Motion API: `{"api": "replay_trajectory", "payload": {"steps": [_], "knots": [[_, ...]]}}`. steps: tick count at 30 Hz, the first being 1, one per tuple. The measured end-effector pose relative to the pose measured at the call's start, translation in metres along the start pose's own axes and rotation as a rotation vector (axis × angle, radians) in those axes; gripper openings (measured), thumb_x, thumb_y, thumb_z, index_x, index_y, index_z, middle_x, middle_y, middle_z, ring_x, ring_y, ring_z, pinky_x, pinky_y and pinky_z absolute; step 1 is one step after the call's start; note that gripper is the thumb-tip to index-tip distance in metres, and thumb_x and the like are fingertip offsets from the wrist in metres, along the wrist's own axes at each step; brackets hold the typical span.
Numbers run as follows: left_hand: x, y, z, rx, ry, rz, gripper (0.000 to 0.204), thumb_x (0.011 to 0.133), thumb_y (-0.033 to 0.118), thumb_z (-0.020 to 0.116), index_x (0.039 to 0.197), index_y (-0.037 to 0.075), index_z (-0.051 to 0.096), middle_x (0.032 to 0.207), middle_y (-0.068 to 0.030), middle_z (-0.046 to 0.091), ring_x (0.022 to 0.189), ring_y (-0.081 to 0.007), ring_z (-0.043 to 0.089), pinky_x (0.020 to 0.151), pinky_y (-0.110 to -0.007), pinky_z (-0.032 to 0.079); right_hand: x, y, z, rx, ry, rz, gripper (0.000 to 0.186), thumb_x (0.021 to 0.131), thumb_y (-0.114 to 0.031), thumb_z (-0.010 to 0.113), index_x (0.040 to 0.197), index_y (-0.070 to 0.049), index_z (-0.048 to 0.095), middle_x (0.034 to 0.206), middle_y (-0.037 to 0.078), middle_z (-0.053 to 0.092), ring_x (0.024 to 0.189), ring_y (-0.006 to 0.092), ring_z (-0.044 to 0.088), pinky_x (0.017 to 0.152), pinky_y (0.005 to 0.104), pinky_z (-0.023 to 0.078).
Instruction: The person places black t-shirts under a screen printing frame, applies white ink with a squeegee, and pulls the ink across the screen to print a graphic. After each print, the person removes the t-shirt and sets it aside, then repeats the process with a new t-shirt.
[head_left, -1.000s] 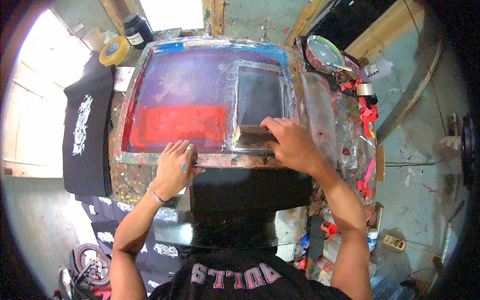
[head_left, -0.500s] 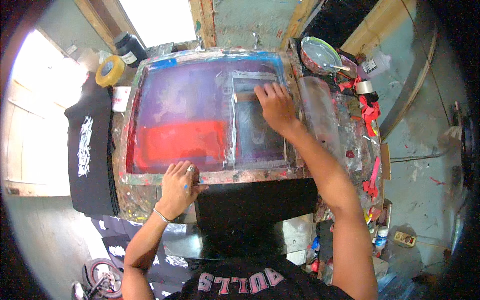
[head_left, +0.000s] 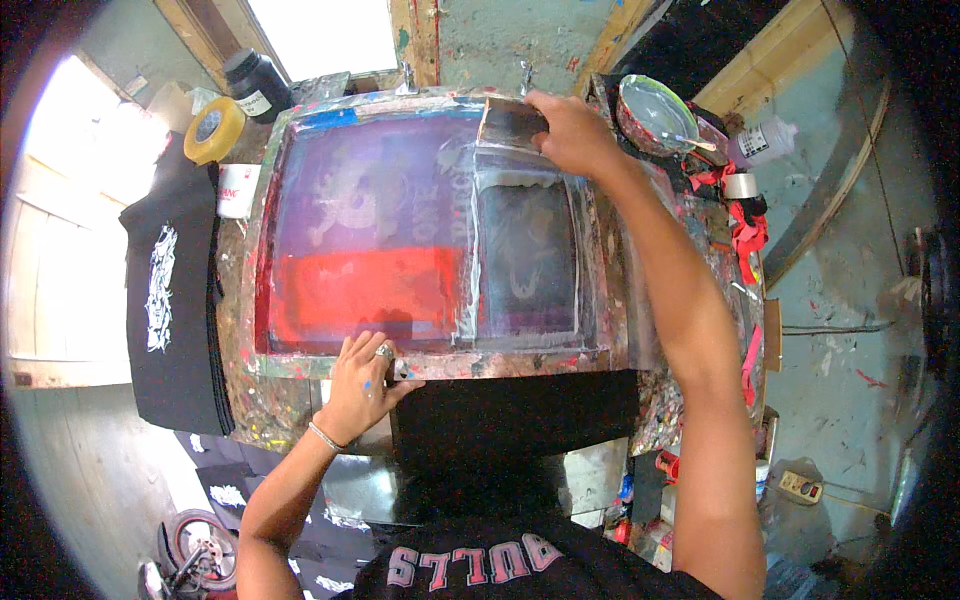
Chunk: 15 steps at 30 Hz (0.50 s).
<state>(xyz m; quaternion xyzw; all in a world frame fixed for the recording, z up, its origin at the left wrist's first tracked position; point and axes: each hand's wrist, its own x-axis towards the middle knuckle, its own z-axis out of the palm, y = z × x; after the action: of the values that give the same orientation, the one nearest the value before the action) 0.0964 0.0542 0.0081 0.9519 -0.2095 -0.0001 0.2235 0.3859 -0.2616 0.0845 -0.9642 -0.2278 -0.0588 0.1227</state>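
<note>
1. Sliding away from the person, the wooden scraper (head_left: 508,124) has gone from the near end of the dark panel (head_left: 530,240) to its far end within the last second.
2. The right hand (head_left: 572,135) has its fingers and thumb clamped on the scraper, which now sits at the far rim of the frame (head_left: 500,365), right of the middle.
3. The left hand (head_left: 360,388) stays at the near rim, left of the middle, fingers over the top and thumb in front, closed on the frame; how hard it presses cannot be told.
4. Most of the panel is now uncovered: faint grey marks show toward its near end, and a pale smear crosses it just short of the scraper.
5. By the look of it, this pass along the panel is done or nearly so; whether the coating is even is too unclear to judge.
6. The red patch (head_left: 365,290), left of the scraper's path, looks unchanged.
7. The frame lies over the paint-spotted counter (head_left: 262,412), with a black sheet (head_left: 520,412) showing past its near rim and a bowl (head_left: 630,122) beyond its far right corner.
</note>
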Motion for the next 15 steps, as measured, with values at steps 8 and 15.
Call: {"api": "replay_trajectory", "payload": {"steps": [8,15], "knots": [[0.001,0.003,0.001,-0.006,0.051,0.013,0.045,0.077,0.038,0.085,0.086,0.002,0.060,0.089,-0.0132,0.055,0.088,-0.0335,0.055,0.079,-0.044,0.043,-0.009,-0.018,-0.013,0.047,0.030,-0.008,0.051,0.083,-0.009,0.065,0.133,-0.010,0.062,0.118,0.025,0.070,0.112,0.0437,0.066,0.098,0.0531,0.052],[0.000,0.000,0.002,0.004,0.023,0.004,0.046,0.076,0.039,0.085,0.086,0.001,0.060,0.090,-0.0135,0.055,0.088,-0.0340,0.055,0.079,-0.043,0.044,0.001,0.000,0.025,-0.024,-0.050,-0.005,0.053,0.082,-0.008,0.063,0.135,-0.011,0.062,0.122,0.027,0.068,0.114,0.0437,0.065,0.099,0.0530,0.052]]}}
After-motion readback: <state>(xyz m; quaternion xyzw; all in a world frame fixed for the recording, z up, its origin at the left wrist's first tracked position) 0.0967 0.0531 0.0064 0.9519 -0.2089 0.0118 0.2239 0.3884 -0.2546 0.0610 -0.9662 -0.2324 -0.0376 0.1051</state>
